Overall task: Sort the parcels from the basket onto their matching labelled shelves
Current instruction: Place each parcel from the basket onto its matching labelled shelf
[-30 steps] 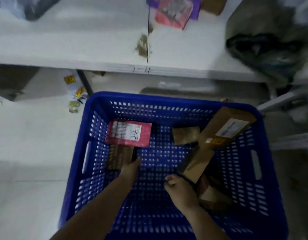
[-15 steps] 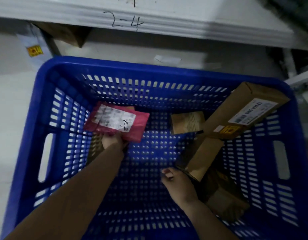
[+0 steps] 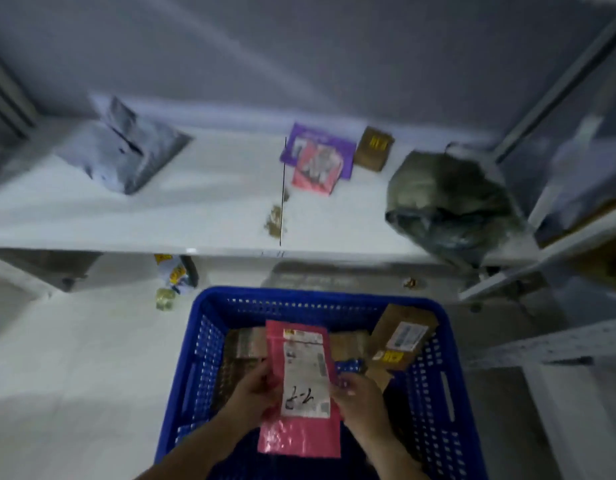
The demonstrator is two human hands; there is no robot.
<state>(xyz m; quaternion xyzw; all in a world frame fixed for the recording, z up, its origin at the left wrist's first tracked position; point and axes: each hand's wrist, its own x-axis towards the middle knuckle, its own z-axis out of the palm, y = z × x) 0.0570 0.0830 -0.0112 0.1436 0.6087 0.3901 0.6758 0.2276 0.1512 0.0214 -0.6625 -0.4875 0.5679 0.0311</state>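
Hands hold a pink mailer (image 3: 301, 386) above the blue basket (image 3: 182, 372).

The left hand (image 3: 251, 393) pinches the mailer's edge at 9 o'clock and the right hand (image 3: 360, 398) grips the edge at 3 o'clock, fingers closed on it; its white label shows handwritten digits. In the basket, a long cardboard box (image 3: 402, 337) leans at 2 o'clock and brown parcels lie beneath the mailer. On the shelf (image 3: 213, 202) at 12 o'clock rest a grey poly bag (image 3: 126, 150), purple and pink mailers (image 3: 317, 161) and a dark bundle (image 3: 445, 202).

left hand (image 3: 252, 393), right hand (image 3: 360, 396), both gripping, raised
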